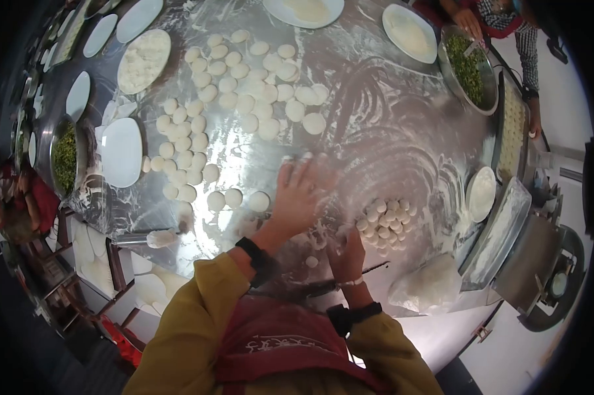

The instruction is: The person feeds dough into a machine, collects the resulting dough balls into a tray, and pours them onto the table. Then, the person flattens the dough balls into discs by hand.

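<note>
My left hand (300, 197) is flat over the floured metal table (369, 145), its fingers spread and slightly blurred. To its left lie flattened dough rounds (233, 197) in rows, and farther back a larger group of dough discs (264, 92). My right hand (348, 253) is curled low over the table, just left of a pile of small dough pieces (386, 224); what its fingers hold, if anything, is hidden. A single small dough piece (311, 262) lies between my wrists. Under my right wrist a thin dark stick-like thing (372, 268) pokes out.
White plates (122, 155) line the left side, near a plate of flour (144, 62). Bowls of chopped green filling stand at left (66, 158) and right (468, 72). A clear plastic bag (428, 286) lies at front right. Another person's hand (468, 25) touches the right bowl.
</note>
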{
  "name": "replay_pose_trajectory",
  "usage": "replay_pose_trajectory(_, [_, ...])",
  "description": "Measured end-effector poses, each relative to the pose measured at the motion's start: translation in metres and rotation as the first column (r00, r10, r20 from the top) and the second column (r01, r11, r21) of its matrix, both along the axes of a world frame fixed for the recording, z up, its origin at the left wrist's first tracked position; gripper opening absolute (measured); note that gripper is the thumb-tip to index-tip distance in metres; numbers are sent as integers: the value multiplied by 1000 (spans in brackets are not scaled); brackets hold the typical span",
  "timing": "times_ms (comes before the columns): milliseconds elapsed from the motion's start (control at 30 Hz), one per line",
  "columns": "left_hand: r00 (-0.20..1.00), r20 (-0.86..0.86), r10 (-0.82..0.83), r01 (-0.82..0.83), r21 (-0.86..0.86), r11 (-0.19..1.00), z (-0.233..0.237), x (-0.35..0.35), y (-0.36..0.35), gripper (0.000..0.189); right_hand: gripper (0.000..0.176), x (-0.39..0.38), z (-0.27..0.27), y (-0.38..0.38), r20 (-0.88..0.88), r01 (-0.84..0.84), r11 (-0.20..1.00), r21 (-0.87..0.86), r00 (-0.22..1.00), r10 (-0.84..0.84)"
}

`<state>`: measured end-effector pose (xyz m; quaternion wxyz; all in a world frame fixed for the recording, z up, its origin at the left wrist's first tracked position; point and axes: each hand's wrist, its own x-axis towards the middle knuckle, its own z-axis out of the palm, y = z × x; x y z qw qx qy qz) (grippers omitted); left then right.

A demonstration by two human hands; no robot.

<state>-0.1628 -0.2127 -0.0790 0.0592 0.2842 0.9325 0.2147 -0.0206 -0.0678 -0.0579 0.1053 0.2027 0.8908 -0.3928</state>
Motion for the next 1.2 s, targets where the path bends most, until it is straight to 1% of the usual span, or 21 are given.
replay_pose_trajectory(33, [998, 23, -64, 65, -52, 997, -9, 3, 6, 56, 44, 8, 9, 4, 64, 6, 999, -52, 998, -3])
replay_pose_trajectory(67, [991, 52, -125, 129, -101, 986, -17, 10, 12, 57, 41, 17, 13, 3, -3, -81, 995, -56, 997, 81])
replay_pose_trajectory(133, [990, 50, -135, 140, -104, 985, -22, 12, 21, 59, 36, 24, 13, -4, -152, -252, 967, -44, 958, 243])
replay_pose_trajectory(167, [989, 41, -139, 143, -110, 984, -22, 16, 23, 59, 31, 30, 9, -7, -137, -356, 931, 76, 922, 363])
replay_pose_trajectory(200, [991, 12, -137, 137, -119, 983, -22, 12, 23, 59, 31, 36, -1, -10, -115, -376, 922, 95, 916, 386])
replay_pose_trajectory(267, [990, 34, -135, 138, -103, 985, -24, 11, 23, 59, 32, 49, -19, -19, -67, -413, 900, 137, 903, 425])
replay_pose_trajectory(367, [989, 47, -138, 141, -76, 987, -22, 9, 18, 59, 34, 36, -26, -28, 15, -212, 977, -5, 977, 212])
replay_pose_trajectory(400, [989, 48, -137, 140, -67, 988, -21, 7, 16, 59, 36, 26, -24, -31, 3, -114, 991, -73, 993, 114])
replay_pose_trajectory(467, [992, 44, -114, 118, -104, 988, -26, 2, 3, 61, 39, -1, -19, -37, -3, 76, 974, -216, 997, -79])
replay_pose_trajectory(500, [994, 41, -100, 104, -127, 986, -28, -2, -7, 61, 40, -18, -23, -38, -107, 2, 993, -116, 994, -14])
replay_pose_trajectory(567, [997, -23, -72, 68, -146, 987, -26, -15, -30, 62, 41, -48, -30, -42, -292, -112, 989, 93, 947, 135])
replay_pose_trajectory(633, [996, -59, -63, 51, -179, 982, -25, -23, -47, 64, 44, -61, -27, -47, -179, -150, 970, 193, 966, 185])
replay_pose_trajectory(667, [998, -55, -30, 22, -138, 990, -23, -23, -47, 63, 45, -64, -25, -48, -120, -168, 955, 244, 972, 202])
replay_pose_trajectory(733, [998, -43, 37, -40, -51, 998, -13, -22, -42, 62, 45, -55, -28, -38, -203, -137, 971, 198, 963, 177])
replay_pose_trajectory(800, [999, -30, 18, -18, -15, 1000, 3, -12, -23, 60, 47, -41, -24, -20, -276, -89, 981, 174, 952, 136])
replay_pose_trajectory(867, [1000, -11, -22, 22, 37, 999, 7, -2, -1, 59, 49, -30, -16, 9, -345, -18, 985, 172, 935, 77])
replay_pose_trajectory(933, [996, 15, -88, 86, 114, 990, 3, 5, 19, 57, 48, -22, -3, 27, -184, -43, 956, 290, 978, 100])
replay_pose_trajectory(967, [994, 20, -104, 102, 89, 991, -4, 8, 26, 57, 47, -18, 0, 32, -94, -62, 937, 344, 990, 100])
replay_pose_trajectory(1067, [988, 56, -143, 141, 29, 990, -20, 20, 41, 58, 43, -9, -4, 42, 4, -288, 834, 472, 946, 324])
replay_pose_trajectory(1167, [989, 51, -138, 139, -22, 990, -20, 11, 42, 59, 40, -20, -1, 34, 37, -297, 837, 460, 948, 316])
replay_pose_trajectory(1200, [988, 48, -147, 149, -33, 988, -21, 11, 41, 60, 40, -23, -1, 29, -3, -256, 861, 440, 958, 286])
